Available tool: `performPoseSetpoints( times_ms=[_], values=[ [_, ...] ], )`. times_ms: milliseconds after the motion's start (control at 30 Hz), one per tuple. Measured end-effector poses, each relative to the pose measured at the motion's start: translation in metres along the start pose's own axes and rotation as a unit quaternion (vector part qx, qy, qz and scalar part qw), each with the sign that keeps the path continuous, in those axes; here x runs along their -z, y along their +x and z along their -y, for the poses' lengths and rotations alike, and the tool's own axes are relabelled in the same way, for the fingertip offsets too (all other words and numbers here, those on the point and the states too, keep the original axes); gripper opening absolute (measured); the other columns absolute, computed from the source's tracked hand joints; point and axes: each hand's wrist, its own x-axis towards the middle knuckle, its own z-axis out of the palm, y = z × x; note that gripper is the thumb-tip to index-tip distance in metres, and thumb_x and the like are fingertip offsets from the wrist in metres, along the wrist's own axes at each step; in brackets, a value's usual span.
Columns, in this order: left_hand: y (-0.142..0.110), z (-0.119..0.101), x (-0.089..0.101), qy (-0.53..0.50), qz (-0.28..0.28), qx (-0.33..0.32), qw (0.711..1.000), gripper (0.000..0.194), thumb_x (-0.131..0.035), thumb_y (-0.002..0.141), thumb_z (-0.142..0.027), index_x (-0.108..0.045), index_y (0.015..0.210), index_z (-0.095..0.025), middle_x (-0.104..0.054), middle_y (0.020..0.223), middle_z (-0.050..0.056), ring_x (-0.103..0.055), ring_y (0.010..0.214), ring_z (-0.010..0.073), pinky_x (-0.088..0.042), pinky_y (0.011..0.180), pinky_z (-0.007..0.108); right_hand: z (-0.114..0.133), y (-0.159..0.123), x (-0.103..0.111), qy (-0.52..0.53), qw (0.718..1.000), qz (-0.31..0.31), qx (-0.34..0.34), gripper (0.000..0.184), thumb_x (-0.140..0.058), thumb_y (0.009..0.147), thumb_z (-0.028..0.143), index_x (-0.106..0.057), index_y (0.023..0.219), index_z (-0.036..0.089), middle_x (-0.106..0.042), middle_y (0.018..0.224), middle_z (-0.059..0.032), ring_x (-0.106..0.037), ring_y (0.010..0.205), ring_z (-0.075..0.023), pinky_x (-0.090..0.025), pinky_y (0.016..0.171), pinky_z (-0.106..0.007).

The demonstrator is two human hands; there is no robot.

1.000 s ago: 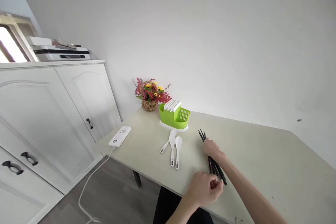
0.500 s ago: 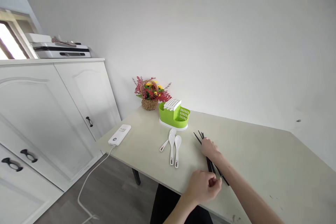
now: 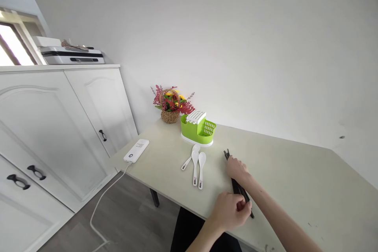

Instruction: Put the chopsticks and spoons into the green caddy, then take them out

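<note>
Several black chopsticks [image 3: 238,189] lie in a narrow bundle on the table, pointing away from me. My right hand [image 3: 238,169] is closed over them near their thin far ends, and the tips stick out beyond it. Close to the table edge, my left hand [image 3: 232,210] is curled round the thick near ends, thumb and fingers drawn together on them. Left of the bundle lie three white spoons [image 3: 201,169], two side by side and one slanted with its bowl under another. Behind these stands a green utensil holder [image 3: 196,132] with a white slotted top and white base.
A wicker basket of artificial flowers [image 3: 170,116] stands by the wall. At the table's left end lies a white power bank [image 3: 136,150] with a white cable [image 3: 102,201] hanging to the floor. White cabinets [image 3: 35,110] line the left side.
The chopsticks, fanned out before, are now drawn into a tighter bundle. My left hand has closed in on their near ends; my right hand keeps its hold. The view has shifted slightly.
</note>
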Motion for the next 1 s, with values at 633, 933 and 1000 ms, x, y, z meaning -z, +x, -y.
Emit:
performPoseSetpoints(
  times_ms=[633,933,1000],
  values=[
    [-0.001,-0.006,0.007,-0.055,-0.006,0.018,0.998,0.040,-0.057,0.094,-0.034,-0.044,0.059,-0.021,-0.053,0.055,-0.004,-0.047,0.052,0.0104,-0.036,0.057,0.025,-0.018,-0.038,0.001,0.057,0.998,-0.031,-0.009,0.041,-0.048,0.103,0.031,-0.052,0.140,0.012,-0.065,0.129,-0.0222,-0.069,0.116,-0.0371,-0.050,0.093,-0.048],
    [-0.011,-0.010,0.022,-0.055,-0.001,-0.001,0.998,0.046,-0.053,0.100,-0.042,-0.040,0.061,-0.020,-0.051,0.054,-0.003,-0.044,0.051,0.0097,-0.031,0.054,0.026,-0.100,-0.083,-0.035,0.231,0.968,-0.087,-0.040,0.066,-0.029,0.100,0.065,-0.044,0.142,0.017,-0.073,0.119,-0.0131,-0.073,0.105,-0.0260,-0.055,0.084,-0.036],
    [-0.016,-0.007,0.026,-0.035,-0.025,-0.004,0.999,0.047,-0.050,0.103,-0.044,-0.042,0.063,-0.021,-0.052,0.056,-0.002,-0.045,0.052,0.0104,-0.031,0.055,0.026,-0.124,-0.094,-0.051,0.369,0.921,-0.117,-0.041,0.070,-0.039,0.092,0.074,-0.051,0.133,0.019,-0.075,0.110,-0.0116,-0.074,0.088,-0.0254,-0.056,0.077,-0.036]
  ],
)
